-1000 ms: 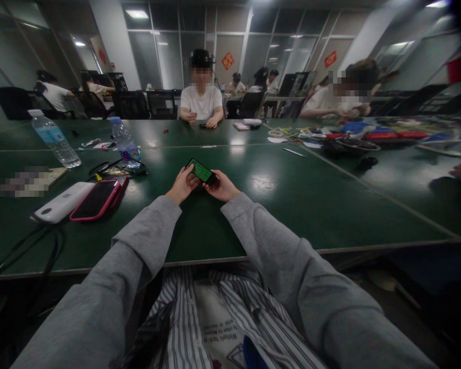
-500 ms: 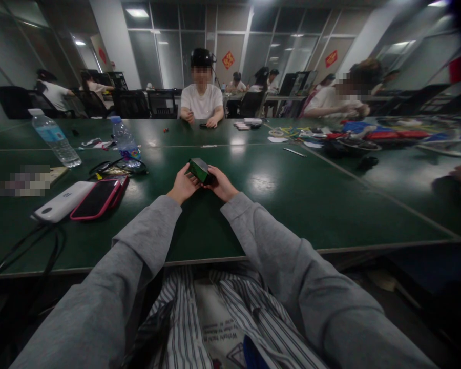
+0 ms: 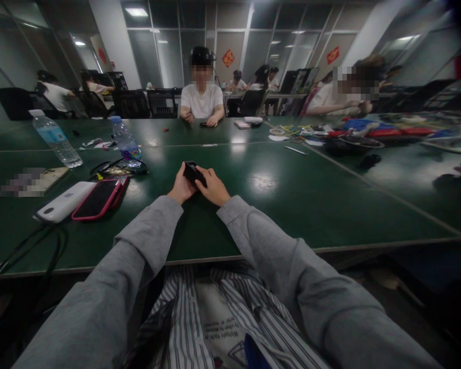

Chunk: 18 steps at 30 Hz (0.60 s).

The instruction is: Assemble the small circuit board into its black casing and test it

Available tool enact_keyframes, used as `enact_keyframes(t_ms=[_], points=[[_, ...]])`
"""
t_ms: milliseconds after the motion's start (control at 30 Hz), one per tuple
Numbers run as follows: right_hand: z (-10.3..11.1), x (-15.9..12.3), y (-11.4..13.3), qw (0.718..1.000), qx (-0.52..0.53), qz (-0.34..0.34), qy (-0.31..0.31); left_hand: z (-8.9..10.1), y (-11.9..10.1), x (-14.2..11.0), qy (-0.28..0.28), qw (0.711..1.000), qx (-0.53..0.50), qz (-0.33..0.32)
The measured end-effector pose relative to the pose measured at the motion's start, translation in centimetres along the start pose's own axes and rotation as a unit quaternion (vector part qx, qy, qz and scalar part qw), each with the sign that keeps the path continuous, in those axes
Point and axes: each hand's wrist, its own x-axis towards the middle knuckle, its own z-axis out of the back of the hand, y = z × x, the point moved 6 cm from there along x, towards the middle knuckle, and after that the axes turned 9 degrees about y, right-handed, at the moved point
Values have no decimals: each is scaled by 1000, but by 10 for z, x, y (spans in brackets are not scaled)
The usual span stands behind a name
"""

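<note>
Between my hands, raised over the green table (image 3: 292, 205), is a small black box-like object (image 3: 194, 173); its exact kind does not show. My left hand (image 3: 182, 185) is closed around its left side, with the thumb up along the edge. On the right, my right hand (image 3: 214, 187) grips the object's near right side, its fingers laid over the top. The face turned toward me looks dark, and the underside is hidden by my palms.
Left of my hands lie a phone in a pink case (image 3: 98, 200), a white power bank (image 3: 63, 202), black glasses (image 3: 119, 166) and two water bottles (image 3: 57, 138) (image 3: 126, 141). A white pen (image 3: 295, 150) and a cluttered pile (image 3: 376, 132) lie to the right. A person (image 3: 202, 97) sits opposite.
The black object has been turned in my hands: its shiny greenish face no longer shows. My right hand has shifted left and over its top.
</note>
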Motion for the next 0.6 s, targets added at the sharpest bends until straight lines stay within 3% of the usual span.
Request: enact_keyframes(t_ms=[233,300,433,600], points=[[51,-3,-4,975,-2,9,-222,6,-4,5,12,1000,-6,6],[63,-4,-10,966,-15,-5,-257,5,-5,4,16,1000,-14,5],[65,-1,-28,963,-40,-44,-263,4,-6,3,18,1000,-17,0],[44,5,-38,976,-51,-57,-206,4,-6,2,21,1000,-16,2]])
